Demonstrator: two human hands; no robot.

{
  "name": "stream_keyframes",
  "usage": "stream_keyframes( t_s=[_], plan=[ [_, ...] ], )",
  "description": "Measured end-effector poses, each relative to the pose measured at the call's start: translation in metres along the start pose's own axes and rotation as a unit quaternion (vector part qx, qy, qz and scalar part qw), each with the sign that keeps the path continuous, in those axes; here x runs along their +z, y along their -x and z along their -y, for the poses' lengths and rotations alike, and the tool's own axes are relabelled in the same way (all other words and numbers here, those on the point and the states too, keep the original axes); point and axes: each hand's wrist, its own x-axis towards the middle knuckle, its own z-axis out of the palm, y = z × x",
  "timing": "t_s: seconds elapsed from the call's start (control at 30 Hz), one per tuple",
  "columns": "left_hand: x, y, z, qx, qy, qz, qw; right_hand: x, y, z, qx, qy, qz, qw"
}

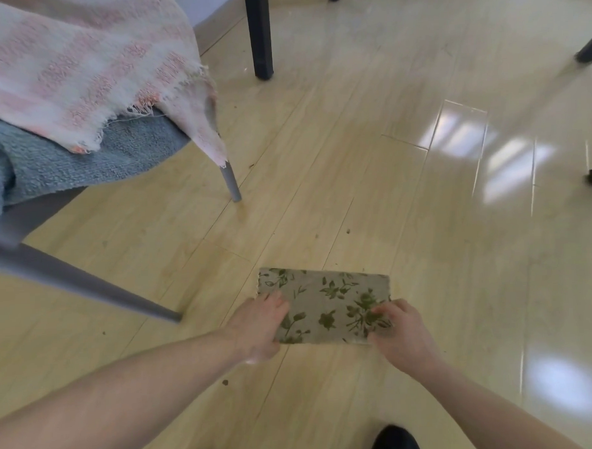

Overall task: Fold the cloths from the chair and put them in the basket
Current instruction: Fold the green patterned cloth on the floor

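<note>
Fingers (273,300) pinch unlabelled floral cloth (327,305)

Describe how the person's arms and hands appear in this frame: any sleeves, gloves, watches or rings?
Both forearms are bare up to the picture's edge, with no sleeves in view. The left hand and the right hand wear no gloves. No watch, bracelet or wristband shows on either wrist. No ring is visible on the fingers, though some of them are partly hidden.
</note>
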Motion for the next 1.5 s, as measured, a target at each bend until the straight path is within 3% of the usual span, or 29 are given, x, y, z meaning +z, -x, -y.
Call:
stream_keyframes(
  t_s=[0.07,0.2,0.33,0.47,0.57,0.73,0.83,1.17,1.33,1.4,1.5],
  plan=[
    [-0.001,-0.004,-0.002,0.010,0.013,-0.001,1.000,0.002,-0.004,0.000,0.087,-0.078,-0.046,0.992],
    [-0.003,-0.007,-0.006,0.015,0.035,0.054,0.998,0.009,-0.014,0.000,0.201,-0.179,-0.035,0.962],
    [0.002,-0.004,-0.006,0.030,0.053,0.062,0.996,0.010,-0.011,0.009,0.262,-0.283,-0.016,0.923],
    [0.008,0.004,-0.006,0.077,0.061,0.090,0.991,0.012,-0.010,0.000,0.287,-0.306,0.011,0.908],
    [0.014,0.010,-0.007,0.073,0.086,0.065,0.992,0.006,-0.005,-0.001,0.272,-0.317,0.025,0.908],
    [0.025,0.016,-0.001,0.005,0.131,0.021,0.991,-0.003,0.004,0.014,0.207,-0.315,-0.055,0.924],
    [0.031,0.018,0.006,-0.040,0.176,0.011,0.983,-0.001,0.007,0.038,0.150,-0.310,-0.064,0.937],
    [0.023,0.017,0.020,-0.145,0.261,0.011,0.954,0.059,0.013,0.103,0.025,-0.199,0.063,0.978],
    [0.020,0.013,0.021,-0.175,0.289,0.018,0.941,0.075,0.009,0.111,0.023,-0.190,0.156,0.969],
    [0.018,0.008,0.019,-0.188,0.301,0.005,0.935,0.073,0.008,0.105,0.025,-0.211,0.139,0.967],
    [0.014,0.001,0.015,-0.201,0.323,-0.026,0.924,0.067,0.001,0.089,0.024,-0.181,0.052,0.982]
  ],
)
